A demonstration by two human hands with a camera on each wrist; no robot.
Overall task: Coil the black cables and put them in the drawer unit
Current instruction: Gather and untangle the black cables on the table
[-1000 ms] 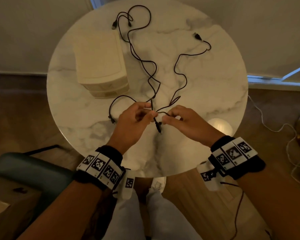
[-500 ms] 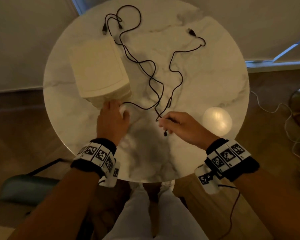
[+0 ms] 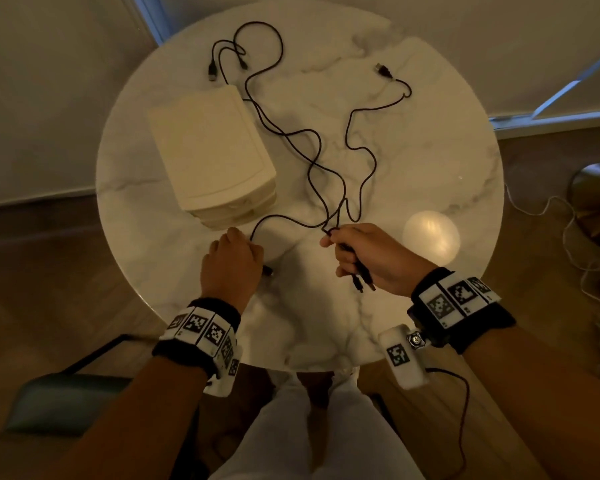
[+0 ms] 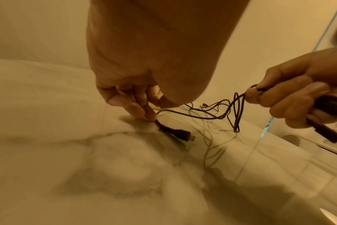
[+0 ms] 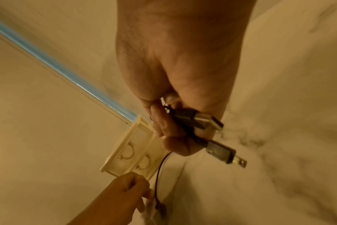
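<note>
Right hand (image 3: 368, 258) grips two plugs, left hand (image 3: 231, 261) pinches a third cable (image 3: 284, 221) before the drawers (image 3: 212, 150); crossed cables could snag when pulled.

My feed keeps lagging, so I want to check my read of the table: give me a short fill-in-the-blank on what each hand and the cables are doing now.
1. The right hand grips cable ends with ____ plugs sticking out below its fingers.
2. The left hand pinches a cable just behind its ____, which lies on the table.
3. The drawers of the drawer unit are all ____.
4. The rest of the cables lie ____ across the table.

Missing words: two; plug; closed; uncoiled
</note>
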